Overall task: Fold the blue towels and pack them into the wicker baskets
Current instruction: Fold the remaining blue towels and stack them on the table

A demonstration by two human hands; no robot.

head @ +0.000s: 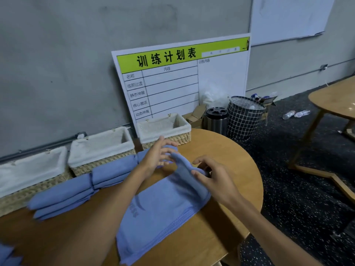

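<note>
A blue towel (161, 214) lies half folded on the round wooden table (221, 150), its far end lifted into a fold. My right hand (215, 179) pinches that raised end at the right. Just left of the raised end is my left hand (157, 156), its fingers spread and touching the cloth. Folded blue towels (63, 192) lie in a row along the front of three wicker baskets with white liners: left (28, 169), middle (99, 146), right (163, 127). No towels show inside the baskets.
A white board with a green header (180, 77) leans on the grey wall behind the baskets. A steel bin (217, 120) and a mesh bin (244, 116) stand on the dark floor. Another wooden table (334, 100) is at the right. More blue cloth (7, 256) lies at the bottom left.
</note>
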